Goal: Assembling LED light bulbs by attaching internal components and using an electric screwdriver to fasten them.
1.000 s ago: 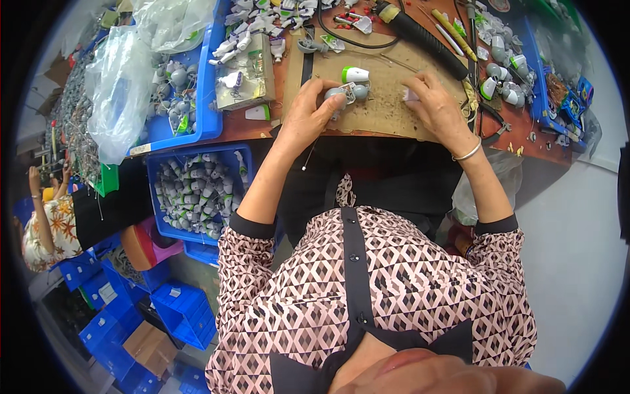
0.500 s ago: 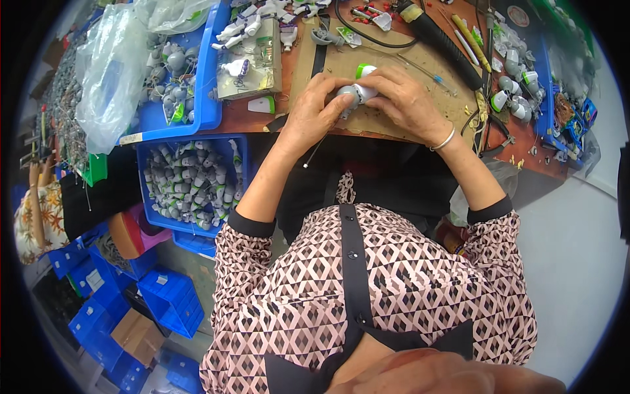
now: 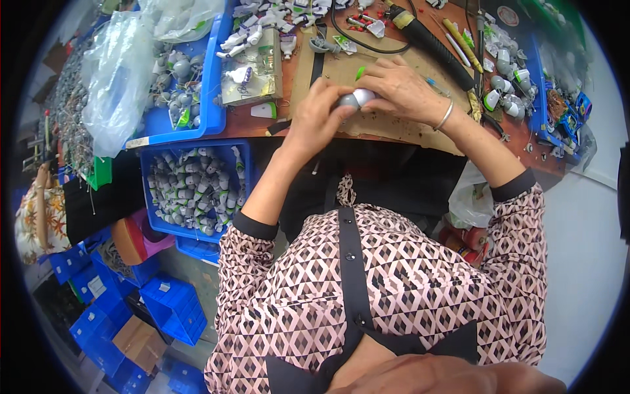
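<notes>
The small round piece (image 3: 357,99), grey on one side and white on the other, is between the two hands, above the front part of a brown cardboard sheet (image 3: 394,129). The left hand (image 3: 316,119) is closed on its grey side, with thumb and forefinger gripping it. The right hand (image 3: 408,93) is bent over the white side and grips it with the thumb and the fingers, from the other side. The fingers cover both ends of the piece, so its full shape cannot be seen, and I cannot tell how its two parts are joined.

Just behind the right fingers, a green part (image 3: 360,72) shows only a little; the hand hides the rest. Under the left wrist there is a thin pale thing (image 3: 316,167), too faint to make out.

To the left of the cardboard sheet is a small box (image 3: 270,85) with a white part (image 3: 239,75) on top. A black handle (image 3: 438,56) lies beyond the right hand. Farther left, a clear plastic bag (image 3: 118,85) hides part of a blue tray (image 3: 214,98). Below it, a blue crate (image 3: 176,230) holds many grey and white pieces (image 3: 193,187). At the right, another blue tray (image 3: 539,98) is partly covered and blurred near the dark rim of the view.
</notes>
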A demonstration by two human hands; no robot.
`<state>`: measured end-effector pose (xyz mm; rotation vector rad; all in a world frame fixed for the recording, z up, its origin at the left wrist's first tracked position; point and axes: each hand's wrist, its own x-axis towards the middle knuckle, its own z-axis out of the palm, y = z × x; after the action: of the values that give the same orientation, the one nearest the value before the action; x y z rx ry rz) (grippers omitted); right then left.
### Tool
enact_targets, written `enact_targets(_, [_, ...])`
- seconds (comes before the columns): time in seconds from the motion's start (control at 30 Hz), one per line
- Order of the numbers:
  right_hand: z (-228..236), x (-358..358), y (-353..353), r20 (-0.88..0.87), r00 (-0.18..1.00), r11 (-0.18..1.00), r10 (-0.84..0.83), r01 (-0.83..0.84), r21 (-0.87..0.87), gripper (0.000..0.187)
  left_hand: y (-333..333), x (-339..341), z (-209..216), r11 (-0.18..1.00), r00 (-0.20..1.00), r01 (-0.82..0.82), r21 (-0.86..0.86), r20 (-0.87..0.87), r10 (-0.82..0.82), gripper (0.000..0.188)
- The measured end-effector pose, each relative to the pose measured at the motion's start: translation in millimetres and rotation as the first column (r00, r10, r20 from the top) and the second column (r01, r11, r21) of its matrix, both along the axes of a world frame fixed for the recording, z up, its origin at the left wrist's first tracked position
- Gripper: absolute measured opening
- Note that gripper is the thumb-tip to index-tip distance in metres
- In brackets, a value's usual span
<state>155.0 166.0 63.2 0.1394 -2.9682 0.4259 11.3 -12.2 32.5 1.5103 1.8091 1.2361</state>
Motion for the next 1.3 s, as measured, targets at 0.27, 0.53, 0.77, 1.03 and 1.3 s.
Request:
enact_targets(0.27, [-4,20,-31,-0.218,0.964,0.986,-0.150,0.129,-0.109,0.039,-9,13,12,0.990,0.978,-0.003,0.140,-0.206,0.033,0.032])
enact_targets(0.53, [-14,29,-46,-0.212,0.949,0.886,-0.234,0.118,-0.449,0.031,-14,33,7,0.999,1.000,0.002,0.040,0.002,-0.002,0.031])
enact_targets(0.77, [-15,32,-62,-0.350,0.860,0.855,-0.370,0.169,-0.490,0.028,-10,36,9,0.978,0.990,0.010,0.207,-0.139,0.019,0.025])
enact_targets(1.03, [-2,26,-22,-0.211,0.937,0.940,-0.278,0.220,-0.260,0.027,2,22,7,0.977,0.972,-0.031,0.209,-0.221,0.078,0.033])
enact_targets(1.3, [-8,27,82,-0.430,0.770,0.837,-0.471,0.544,0.057,0.035,5,23,-6,0.992,0.876,-0.011,0.123,-0.477,0.069,0.045])
